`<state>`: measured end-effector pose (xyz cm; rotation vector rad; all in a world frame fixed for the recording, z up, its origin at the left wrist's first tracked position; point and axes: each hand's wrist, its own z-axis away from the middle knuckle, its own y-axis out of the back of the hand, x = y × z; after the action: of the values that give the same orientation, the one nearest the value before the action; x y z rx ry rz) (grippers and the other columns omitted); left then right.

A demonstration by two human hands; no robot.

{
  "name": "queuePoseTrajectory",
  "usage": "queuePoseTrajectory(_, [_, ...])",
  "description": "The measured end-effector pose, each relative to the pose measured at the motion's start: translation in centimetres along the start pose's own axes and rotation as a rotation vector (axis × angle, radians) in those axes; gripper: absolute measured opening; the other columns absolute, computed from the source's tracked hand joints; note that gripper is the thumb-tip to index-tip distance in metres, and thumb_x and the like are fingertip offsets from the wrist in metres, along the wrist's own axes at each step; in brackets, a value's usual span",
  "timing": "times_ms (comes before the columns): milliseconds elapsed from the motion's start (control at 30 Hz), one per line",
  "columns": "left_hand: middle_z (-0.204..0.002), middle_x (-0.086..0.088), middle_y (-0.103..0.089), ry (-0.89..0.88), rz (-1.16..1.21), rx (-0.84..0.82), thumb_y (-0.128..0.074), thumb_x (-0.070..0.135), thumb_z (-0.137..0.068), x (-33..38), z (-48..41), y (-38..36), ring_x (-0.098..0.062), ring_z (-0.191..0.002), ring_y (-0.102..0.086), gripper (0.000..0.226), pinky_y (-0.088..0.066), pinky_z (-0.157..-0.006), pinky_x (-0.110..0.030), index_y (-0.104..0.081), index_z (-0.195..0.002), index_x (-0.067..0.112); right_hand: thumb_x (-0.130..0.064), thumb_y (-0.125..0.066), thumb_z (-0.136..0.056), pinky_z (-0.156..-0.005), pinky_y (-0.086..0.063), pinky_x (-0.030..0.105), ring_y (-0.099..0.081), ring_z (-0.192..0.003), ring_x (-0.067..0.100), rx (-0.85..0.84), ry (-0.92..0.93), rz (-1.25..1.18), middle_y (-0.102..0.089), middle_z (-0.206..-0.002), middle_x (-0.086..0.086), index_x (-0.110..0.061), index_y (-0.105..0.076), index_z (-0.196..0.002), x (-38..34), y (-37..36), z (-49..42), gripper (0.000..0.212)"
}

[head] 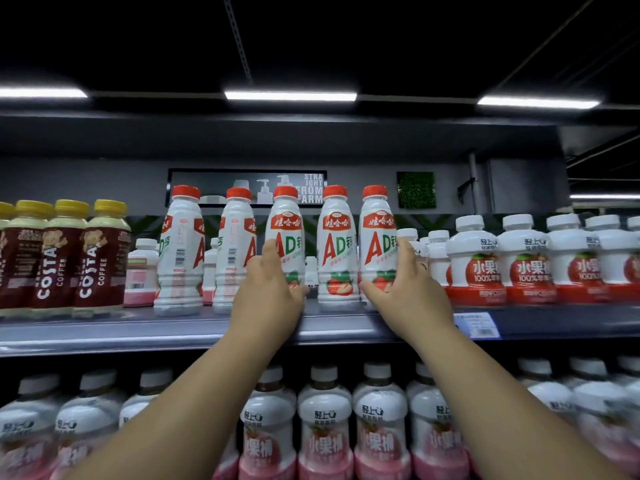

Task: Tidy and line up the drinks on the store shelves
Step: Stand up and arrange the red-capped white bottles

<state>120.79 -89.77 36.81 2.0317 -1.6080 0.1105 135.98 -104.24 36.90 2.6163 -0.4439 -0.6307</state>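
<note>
**Upper shelf (138,330), front row, listed left to right**

- **Costa Coffee bottles (100,254):** yellow caps, at the far left, labels facing you.
- **First AD milk bottle (180,247) and second AD milk bottle (235,247):** red caps, both upright. Both are turned so the barcode and the label edge face out.
- **Third AD milk bottle (289,233):** upright, label to the front. Your left hand (273,289) grips its lower body, with the fingers curled up the left side and the thumb round the right.
- **Fourth AD milk bottle (337,244):** upright, label to the front. It stands between your two hands and is gripped by neither.
- **Fifth AD milk bottle (377,237):** upright, label to the front. Your right hand (405,285) holds it, with the thumb low on the left side and the fingers wrapped round the right.
- **White-capped fruit drink bottles (523,258):** a packed row just right of the fifth bottle.

**Lower shelf**

- **Pink-labelled bottles (325,427):** a near row, blurred.

**Note for the next move**

The three bottles from your left hand rightwards look correctly faced. The two that likely need attention lie left of your left hand, and the second is just beside its fingers. Their long axis is vertical, so the fix is probably a twist about that axis, not a lift. Your left hand is the nearer one. Your right hand would have to cross three bottles to reach them.
</note>
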Motion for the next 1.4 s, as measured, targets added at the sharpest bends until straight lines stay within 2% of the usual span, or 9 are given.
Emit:
queuePoseTrajectory(333, [-0.136,-0.004,-0.048,-0.022,0.002,0.012,-0.071,0.042,-0.087,1.0,0.4,-0.9,-0.025,-0.116,-0.054,0.084,-0.049,-0.092,-0.042,-0.021,-0.151,0.025,-0.057,-0.056,-0.092,-0.103,-0.039,0.039,-0.053,-0.123,0.026,0.075,0.049,0.000,-0.049,-0.146,0.005,-0.018,-0.009,-0.157,0.7,0.0,0.5,0.089])
queuePoseTrajectory(667, [-0.141,-0.001,-0.044,-0.087,0.028,-0.009,-0.070,0.040,-0.088,1.3,0.9,-0.8,-0.019,-0.125,-0.047,0.081,-0.042,-0.100,-0.035,-0.023,-0.151,0.023,-0.063,-0.058,-0.087,-0.104,-0.038,0.041,-0.050,-0.124,0.025,0.134,0.048,-0.014,-0.049,-0.142,0.003,-0.019,-0.015,-0.156,1.5,-0.3,0.1,0.092])
queuePoseTrajectory(800, [-0.140,-0.003,-0.044,-0.233,-0.098,0.143,-0.069,0.041,-0.087,-0.2,1.5,1.4,-0.020,-0.126,-0.043,0.071,-0.037,-0.104,-0.036,-0.034,-0.145,0.019,-0.060,-0.063,-0.082,-0.109,-0.035,0.047,-0.042,-0.126,0.029,0.263,0.101,-0.073,-0.046,-0.136,0.007,-0.019,-0.033,-0.145,0.0,-1.0,1.4,0.081])
queuePoseTrajectory(900, [-0.138,-0.012,-0.047,-0.253,-0.179,0.306,-0.072,0.033,-0.085,-2.7,1.0,4.0,-0.031,-0.124,-0.044,0.066,-0.037,-0.104,-0.046,-0.040,-0.140,0.014,-0.045,-0.063,-0.083,-0.107,-0.038,0.044,-0.042,-0.125,0.026,0.287,0.309,-0.253,-0.048,-0.134,0.007,-0.020,-0.039,-0.136,-4.4,-2.7,4.1,0.064])
queuePoseTrajectory(1000, [-0.142,-0.015,-0.041,-0.105,-0.201,0.338,-0.072,0.032,-0.084,-5.5,0.0,6.2,-0.035,-0.128,-0.038,0.071,-0.031,-0.108,-0.050,-0.036,-0.143,0.016,-0.036,-0.064,-0.086,-0.104,-0.035,0.028,-0.040,-0.124,0.016,0.191,0.439,-0.417,-0.047,-0.135,0.002,-0.018,-0.041,-0.141,-9.6,-3.9,6.0,0.062])
queuePoseTrajectory(1100, [-0.145,-0.014,-0.035,0.044,-0.192,0.248,-0.070,0.038,-0.086,-7.9,-0.9,7.6,-0.034,-0.132,-0.031,0.079,-0.026,-0.112,-0.047,-0.026,-0.148,0.017,-0.034,-0.064,-0.090,-0.102,-0.033,0.022,-0.040,-0.125,0.011,-0.017,0.365,-0.500,-0.043,-0.137,-0.007,-0.022,-0.032,-0.149,-13.7,-5.0,5.5,0.068])
queuePoseTrajectory(1233, [-0.136,-0.016,-0.039,0.137,-0.169,0.109,-0.075,0.048,-0.078,-9.9,-1.8,8.5,-0.035,-0.122,-0.044,0.094,-0.039,-0.101,-0.047,-0.018,-0.148,0.021,-0.038,-0.065,-0.083,-0.097,-0.049,0.042,-0.055,-0.117,0.028,-0.125,0.182,-0.399,-0.053,-0.133,0.005,-0.017,-0.024,-0.147,-17.4,-7.3,2.5,0.079])
queuePoseTrajectory(1333, [-0.134,-0.012,-0.043,0.111,-0.147,0.048,-0.082,0.044,-0.071,-11.1,-2.7,9.2,-0.032,-0.117,-0.049,0.105,-0.045,-0.095,-0.045,-0.014,-0.148,0.023,-0.042,-0.060,-0.087,-0.093,-0.051,0.044,-0.057,-0.115,0.034,-0.205,0.077,-0.270,-0.055,-0.135,0.011,-0.014,0.000,-0.156,-18.6,-8.3,1.0,0.096])
queuePoseTrajectory(1400, [-0.128,-0.005,-0.050,0.084,-0.061,-0.005,-0.081,0.037,-0.072,-12.0,-3.2,9.8,-0.024,-0.108,-0.053,0.103,-0.047,-0.088,-0.038,-0.013,-0.148,0.025,-0.046,-0.059,-0.087,-0.093,-0.051,0.044,-0.057,-0.115,0.034,-0.209,0.025,-0.257,-0.055,-0.135,0.011,-0.014,0.003,-0.157,-18.8,-8.9,0.7,0.099])
